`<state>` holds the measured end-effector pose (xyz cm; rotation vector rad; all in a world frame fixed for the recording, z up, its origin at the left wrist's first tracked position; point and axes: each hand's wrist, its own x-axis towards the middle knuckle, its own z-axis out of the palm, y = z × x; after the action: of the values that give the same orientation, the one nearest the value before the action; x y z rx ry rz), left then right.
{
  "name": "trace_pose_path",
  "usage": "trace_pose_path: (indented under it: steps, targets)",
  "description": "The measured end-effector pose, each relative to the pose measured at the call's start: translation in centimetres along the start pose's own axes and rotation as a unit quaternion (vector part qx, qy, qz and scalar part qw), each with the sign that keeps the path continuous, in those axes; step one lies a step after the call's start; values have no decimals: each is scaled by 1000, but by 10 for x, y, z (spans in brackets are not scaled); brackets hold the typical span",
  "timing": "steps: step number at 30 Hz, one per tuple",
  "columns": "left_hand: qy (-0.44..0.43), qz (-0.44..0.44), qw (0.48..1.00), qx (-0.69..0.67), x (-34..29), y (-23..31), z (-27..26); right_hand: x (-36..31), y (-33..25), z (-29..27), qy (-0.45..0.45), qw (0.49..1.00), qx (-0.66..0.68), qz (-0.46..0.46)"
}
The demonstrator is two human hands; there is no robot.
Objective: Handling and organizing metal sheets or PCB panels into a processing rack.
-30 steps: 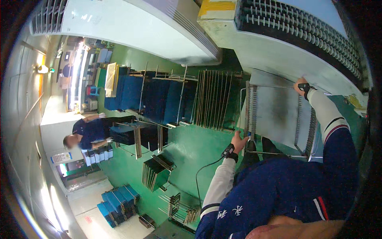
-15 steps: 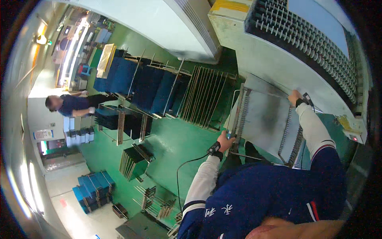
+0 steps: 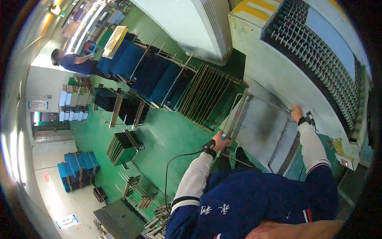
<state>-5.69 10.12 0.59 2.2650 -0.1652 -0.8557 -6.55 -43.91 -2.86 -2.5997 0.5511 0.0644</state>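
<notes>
In front of me is a metal rack [image 3: 241, 118] with comb-like slotted rails along its sides. Between the rails shows a flat grey plate [image 3: 258, 129] with a dark smudge across its middle; whether it belongs to the rack I cannot tell. My left hand [image 3: 219, 142] is closed round the rack's left side, near its front corner. At the far right corner of the rack, beside the machine, my right hand [image 3: 296, 114] grips the frame. Both wrists wear black bands with small devices.
A large pale machine [image 3: 270, 51] with rows of rollers [image 3: 314, 59] stands at the right. Beyond my left hand are an unloaded slotted rack [image 3: 205, 97] and racks of dark blue panels [image 3: 153, 79]. A co-worker [image 3: 75, 63] stands far left. Smaller racks [image 3: 123, 147] occupy the green floor.
My view has turned a little, shifting the surroundings. Both hands keep their hold on the rack. The co-worker now appears higher in the picture, closer to the blue panels.
</notes>
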Motion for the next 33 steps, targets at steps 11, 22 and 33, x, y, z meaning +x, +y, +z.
trace_pose_path:
  steps: [11, 22, 33]
  targets:
    - [-8, -33, 999, -2, -4, 31, -16, -15, 25, 1, 172, 981, -12, -87]
    - [98, -145, 960, -217, 11, 17, 10, -192, -32, -37, 170, 972, 43, 157]
    - [137, -138, 905, -380, -76, 20, -13, -238, 18, 8, 56, 773, 461, 432]
